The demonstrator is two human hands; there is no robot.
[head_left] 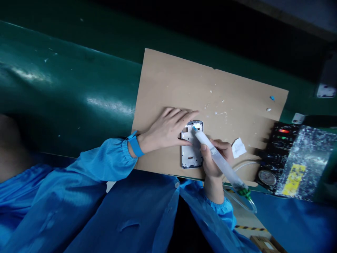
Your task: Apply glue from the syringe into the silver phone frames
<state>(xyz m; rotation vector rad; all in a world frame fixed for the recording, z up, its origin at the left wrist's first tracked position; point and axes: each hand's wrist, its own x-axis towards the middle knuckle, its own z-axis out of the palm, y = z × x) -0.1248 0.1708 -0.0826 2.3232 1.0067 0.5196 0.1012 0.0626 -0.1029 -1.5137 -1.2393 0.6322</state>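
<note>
A grey phone frame (pixel 191 154) with cut-outs lies on a cardboard sheet (pixel 163 77). My left hand (pixel 171 127) reaches over its left side, fingers stretched to the upper edge and thumb across the side, keeping hold of it. In my right hand (pixel 212 162) is a dispensing syringe (pixel 226 169), a long translucent barrel gripped between thumb and fingers and tilted across the lower right. Its blue needle tip (pixel 194 128) is at the top part of the frame; whether it touches cannot be told. A green cap (pixel 244 192) with a clear hose closes the barrel's rear end.
A scuffed control box (pixel 297 160) with gauge, knobs and red display stands at right, linked by a clear hose (pixel 243 163). White paper (pixel 238 148), a small blue piece (pixel 272 98) and white residue lie on the cardboard. Beneath is a green bench (pixel 79 80). Another person's arm (pixel 13 147) shows at left.
</note>
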